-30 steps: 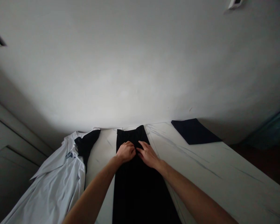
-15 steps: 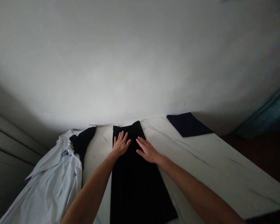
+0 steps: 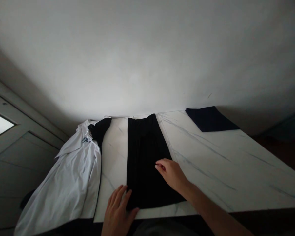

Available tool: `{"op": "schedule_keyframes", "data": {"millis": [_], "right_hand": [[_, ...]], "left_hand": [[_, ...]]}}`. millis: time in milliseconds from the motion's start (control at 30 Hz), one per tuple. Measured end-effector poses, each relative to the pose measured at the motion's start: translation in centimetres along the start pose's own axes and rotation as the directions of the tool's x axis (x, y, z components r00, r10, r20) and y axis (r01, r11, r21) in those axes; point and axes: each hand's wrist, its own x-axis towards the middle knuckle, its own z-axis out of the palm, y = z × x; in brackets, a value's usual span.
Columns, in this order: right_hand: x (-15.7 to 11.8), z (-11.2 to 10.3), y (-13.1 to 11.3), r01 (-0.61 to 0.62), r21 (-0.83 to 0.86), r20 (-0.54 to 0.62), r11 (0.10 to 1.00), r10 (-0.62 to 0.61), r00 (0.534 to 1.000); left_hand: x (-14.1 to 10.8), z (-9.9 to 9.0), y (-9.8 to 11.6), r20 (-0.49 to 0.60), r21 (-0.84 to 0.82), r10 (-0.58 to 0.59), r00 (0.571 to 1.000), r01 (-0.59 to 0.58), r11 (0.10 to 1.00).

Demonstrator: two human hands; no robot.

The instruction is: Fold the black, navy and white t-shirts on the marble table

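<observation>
Your left hand (image 3: 119,209) is closest to you, at the bottom of the view: open, fingers spread, gripping nothing, its fingertips just beside the near left corner of the black garment (image 3: 145,157) (a skirt or folded trousers; the dim light won't settle which). Your right hand (image 3: 170,173) sits over that garment's right edge, fingers loosely bunched, with no pinched cloth that you can see.

The garment lies lengthwise on the white marble surface (image 3: 206,157), its near end close to the front edge and its gathered end at the far edge. It looks flat and straight, so the smoothing seems largely done, though the dark cloth could hide small creases. The white shirt (image 3: 68,173), left of it, lies loose and rumpled, with a dark piece of cloth (image 3: 99,131) at its collar (whether sewn on or separate, you can't tell). Farther right, a folded navy cloth (image 3: 210,118) rests at the far edge.

That makes two hands and three or four pieces of cloth. A wall (image 3: 147,59) rises beyond, with a door (image 3: 22,157) to the left.
</observation>
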Motion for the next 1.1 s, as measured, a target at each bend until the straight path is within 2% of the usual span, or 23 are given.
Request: {"op": "schedule_keyframes", "data": {"millis": [133,233,367,533,633,700,800,867,967,1033,1100], "right_hand": [[8.3,2.2,-2.8,-0.110,-0.125,0.083,0.986,0.121,0.989],[12.4,3.5,-3.6,-0.171,-0.171,0.110,0.970,0.191,0.975],[13.9,4.7,-3.9,-0.210,-0.155,0.160,0.965,0.235,0.959],[13.9,4.8,-4.0,-0.232,-0.164,0.147,0.959,0.256,0.955],[13.6,4.7,-4.3,-0.244,-0.185,0.123,0.952,0.269,0.955],[12.6,4.7,-4.5,-0.207,-0.186,0.081,0.961,0.225,0.971],[9.0,4.1,-4.1,-0.017,-0.164,0.035,0.986,0.023,0.999],[5.3,3.1,-3.1,0.093,-0.146,0.003,0.985,-0.093,0.996],[-1.5,0.9,-0.3,0.112,-0.130,-0.133,0.985,-0.129,0.983],[-5.9,-0.5,1.9,0.141,-0.160,-0.215,0.977,-0.174,0.961],[-9.6,-1.5,4.0,0.222,-0.252,-0.207,0.942,-0.277,0.938]], "left_hand": [[0.2,-0.3,2.7,-0.071,-0.035,-0.005,0.997,0.003,0.999],[1.0,-0.2,4.1,-0.065,-0.075,-0.022,0.998,0.017,0.997],[1.4,0.0,4.9,-0.049,-0.101,-0.041,0.998,0.036,0.994],[1.2,0.3,5.1,-0.014,-0.142,-0.033,0.999,0.031,0.989],[1.1,0.4,5.2,-0.033,-0.146,-0.021,0.999,0.016,0.989],[1.0,0.5,4.8,-0.068,-0.113,0.005,0.998,-0.012,0.994],[0.6,0.3,3.0,-0.113,-0.008,0.064,0.992,-0.065,0.998],[0.0,0.2,1.3,-0.109,0.055,0.096,0.989,-0.090,0.994],[-1.0,0.1,-0.9,-0.102,0.101,0.161,0.982,-0.151,0.983],[-1.5,0.0,-1.7,-0.080,0.141,0.229,0.970,-0.217,0.966],[-1.7,0.0,-1.9,-0.031,0.191,0.324,0.946,-0.313,0.930]]}}
